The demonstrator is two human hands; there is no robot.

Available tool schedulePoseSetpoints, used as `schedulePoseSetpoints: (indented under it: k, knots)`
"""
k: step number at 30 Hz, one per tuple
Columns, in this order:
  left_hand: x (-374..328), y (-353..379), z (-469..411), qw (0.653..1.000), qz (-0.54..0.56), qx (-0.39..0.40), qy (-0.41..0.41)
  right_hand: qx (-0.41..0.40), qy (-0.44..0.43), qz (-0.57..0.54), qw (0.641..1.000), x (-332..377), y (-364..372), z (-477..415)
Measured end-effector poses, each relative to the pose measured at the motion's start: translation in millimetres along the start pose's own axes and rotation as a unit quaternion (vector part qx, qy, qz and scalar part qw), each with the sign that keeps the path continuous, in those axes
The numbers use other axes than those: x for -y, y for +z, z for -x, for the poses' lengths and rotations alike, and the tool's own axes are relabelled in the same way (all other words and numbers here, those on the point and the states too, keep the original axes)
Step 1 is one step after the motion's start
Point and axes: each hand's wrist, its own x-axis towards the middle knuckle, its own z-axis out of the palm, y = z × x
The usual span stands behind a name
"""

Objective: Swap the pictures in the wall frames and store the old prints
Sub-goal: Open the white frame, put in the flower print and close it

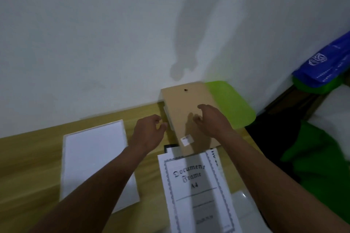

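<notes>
Nearest, a printed sheet (197, 185) is seen between the forearms, on the near side of both hands. The brown backing board (185, 104) is found beneath the right hand (210, 119), whose fingers are loosely curled on nothing; contact cannot be told. The left hand (149, 132), equally loose and empty, is held just beside the board's left edge.

Wall (94, 43) seemingly blocks reach behind brown board (187, 100).

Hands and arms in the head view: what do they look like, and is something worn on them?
The left hand and right hand are bare, and no sleeve is in view. No glove, watch, ring or bracelet is visible, though the picture is blurred.
</notes>
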Motion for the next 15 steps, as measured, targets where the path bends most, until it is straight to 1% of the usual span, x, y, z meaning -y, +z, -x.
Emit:
schedulePoseSetpoints:
  k: [4, 7, 11, 15]
  knots:
    - [-24.0, 43.1, -20.4, 0.998, -0.003, 0.014, -0.064, 0.026, 0.061, 0.018, 0.998, -59.7, -12.7, -20.5]
    - [-31.9, 69.2, -26.0, 0.996, 0.019, 0.022, -0.084, 0.043, 0.096, 0.017, 0.994, -97.8, -14.0, -28.2]
    - [-33.7, 89.4, -28.6, 0.987, 0.087, 0.022, -0.133, 0.057, 0.115, -0.033, 0.991, -123.7, -6.8, -33.1]
    - [-33.0, 98.4, -34.3, 0.976, 0.141, 0.011, -0.163, 0.036, 0.129, -0.087, 0.987, -127.8, -5.6, -40.2]
